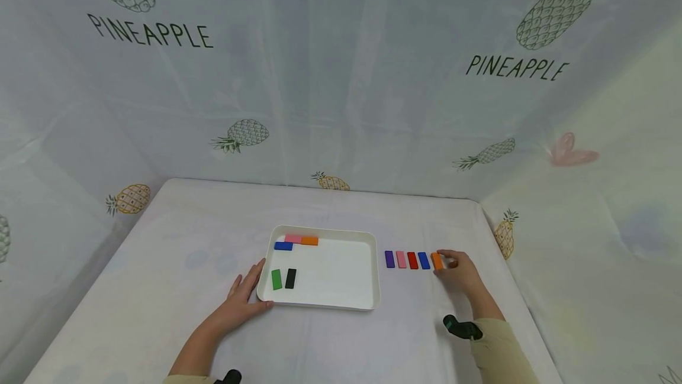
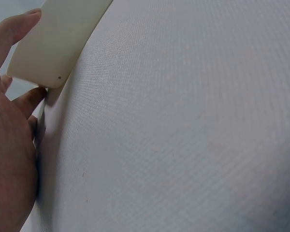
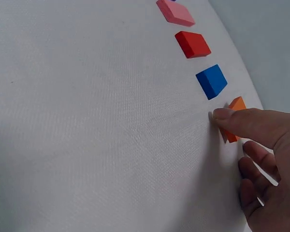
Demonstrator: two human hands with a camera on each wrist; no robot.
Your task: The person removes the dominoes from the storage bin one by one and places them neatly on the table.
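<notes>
Pinches an orange block (image 1: 437,261) in the right hand (image 1: 459,268), grip narrow, with thumb at the end toward the counter's (image 1: 330,348) near edge and forefinger at the end toward its far edge; in the right wrist view, partly hidden behind the thumb, so hard to judge how firmly. Has it at the right end of a row, toward the counter's right edge, with a blue block (image 1: 423,260) just to the left, then a red block (image 1: 412,260), a pink block (image 1: 401,260) and a purple block (image 1: 390,259), all apart. Rests the left hand (image 1: 242,301) against the near left corner of a white tray (image 1: 341,307), fingers spread wide. Shows inside, by the far wall, a second pink block (image 1: 293,238) and second orange block (image 1: 309,241) end to end, a second blue block (image 1: 283,246) in front; nearer the left hand, a green block (image 1: 276,279) beside a black block (image 1: 290,278).
</notes>
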